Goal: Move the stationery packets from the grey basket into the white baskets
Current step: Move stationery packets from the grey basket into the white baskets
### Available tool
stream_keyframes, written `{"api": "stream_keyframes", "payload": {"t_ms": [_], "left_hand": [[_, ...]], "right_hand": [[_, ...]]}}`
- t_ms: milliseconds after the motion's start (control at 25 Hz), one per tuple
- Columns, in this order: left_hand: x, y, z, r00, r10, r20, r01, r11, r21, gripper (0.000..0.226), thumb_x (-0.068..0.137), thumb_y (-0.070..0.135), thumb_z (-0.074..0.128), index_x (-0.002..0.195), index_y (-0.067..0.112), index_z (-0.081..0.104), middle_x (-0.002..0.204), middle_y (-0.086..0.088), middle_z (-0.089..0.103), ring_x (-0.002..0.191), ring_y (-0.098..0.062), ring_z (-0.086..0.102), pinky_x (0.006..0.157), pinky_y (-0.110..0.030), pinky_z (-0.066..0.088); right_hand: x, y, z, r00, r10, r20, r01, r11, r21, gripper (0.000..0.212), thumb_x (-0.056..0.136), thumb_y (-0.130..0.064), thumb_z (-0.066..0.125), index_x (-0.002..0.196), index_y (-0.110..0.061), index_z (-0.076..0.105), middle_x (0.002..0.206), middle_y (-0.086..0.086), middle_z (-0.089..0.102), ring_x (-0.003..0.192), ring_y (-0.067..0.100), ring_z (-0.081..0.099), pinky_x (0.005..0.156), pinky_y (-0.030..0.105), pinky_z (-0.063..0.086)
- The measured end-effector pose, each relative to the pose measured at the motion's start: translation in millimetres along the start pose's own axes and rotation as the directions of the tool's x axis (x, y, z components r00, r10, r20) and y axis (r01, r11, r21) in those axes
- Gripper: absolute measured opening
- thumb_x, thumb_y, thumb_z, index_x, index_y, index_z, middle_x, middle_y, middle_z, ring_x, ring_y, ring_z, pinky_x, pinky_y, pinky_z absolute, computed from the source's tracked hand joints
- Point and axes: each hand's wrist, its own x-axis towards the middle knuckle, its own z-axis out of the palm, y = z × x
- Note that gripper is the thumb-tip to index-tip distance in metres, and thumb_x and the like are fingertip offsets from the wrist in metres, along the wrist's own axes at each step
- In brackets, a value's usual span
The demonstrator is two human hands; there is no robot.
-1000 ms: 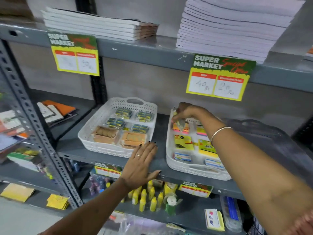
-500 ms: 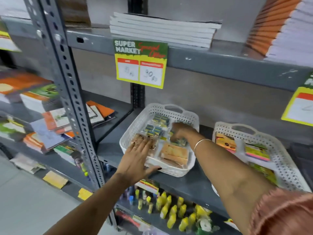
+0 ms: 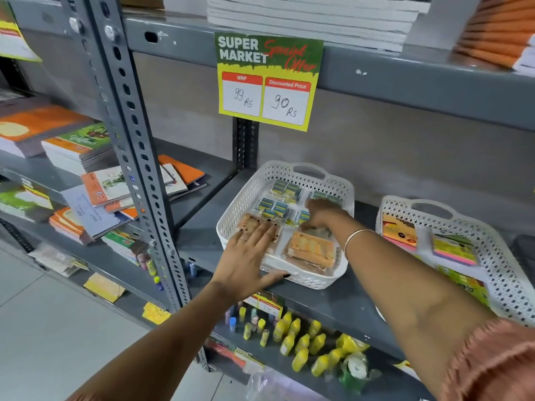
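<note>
On the middle shelf, the left-hand white basket (image 3: 292,273) held the work: both hands were inside or over it. The right hand (image 3: 320,214) reached deepest, fingers curled down onto a small clear packet (image 3: 314,230) near the basket's centre-right; whether it was gripped or merely pressed could not be told. The left hand (image 3: 250,253) lay open and flat, fingers spread across the brown packets (image 3: 252,224) at the front-left corner, thumb on the near rim. The right hand was judged nearer the packet being placed. Brown packets (image 3: 311,251) at front-right lay with their long axis roughly across the shelf, slightly skewed. A second white basket (image 3: 503,264) stood apart to the right. No grey basket was identifiable in view.
</note>
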Motion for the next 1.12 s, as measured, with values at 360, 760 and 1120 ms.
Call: {"api": "stream_keyframes", "payload": {"t_ms": [360, 760, 1120], "left_hand": [[-3, 3, -5, 1.0, 0.003, 0.005, -0.003, 1.0, 0.031, 0.092, 0.075, 0.081, 0.012, 0.144, 0.02, 0.014, 0.15, -0.008, 0.028, 0.14, -0.023, 0.018, 0.115, -0.045, 0.014], [31, 197, -5, 0.958, 0.285, -0.039, -0.287, 0.957, -0.032, 0.09, 0.083, 0.073, 0.013, 0.138, 0.004, 0.031, 0.145, -0.015, 0.036, 0.136, -0.025, 0.025, 0.107, -0.042, 0.014], [28, 250, 32, 0.939, 0.321, 0.124, -0.326, 0.945, 0.019, 0.088, 0.085, 0.07, 0.007, 0.132, 0.006, 0.044, 0.139, -0.012, 0.046, 0.13, -0.029, 0.039, 0.103, -0.044, 0.017]], "right_hand": [[-74, 101, -27, 0.912, 0.231, -0.34, -0.169, 0.965, 0.202, 0.049, 0.088, -0.036, 0.057, 0.129, -0.012, 0.049, 0.132, 0.012, 0.054, 0.123, 0.03, 0.052, 0.094, 0.037, 0.046], [-223, 288, 26, 0.666, 0.72, -0.196, -0.632, 0.684, 0.363, 0.039, 0.091, -0.019, 0.052, 0.128, -0.008, 0.056, 0.136, 0.015, 0.057, 0.125, 0.031, 0.055, 0.099, 0.038, 0.047], [-269, 365, 92, 0.483, 0.864, 0.139, -0.766, 0.34, 0.545, 0.067, 0.084, -0.062, 0.049, 0.123, -0.008, 0.06, 0.13, 0.015, 0.061, 0.119, 0.033, 0.058, 0.094, 0.035, 0.047]]}}
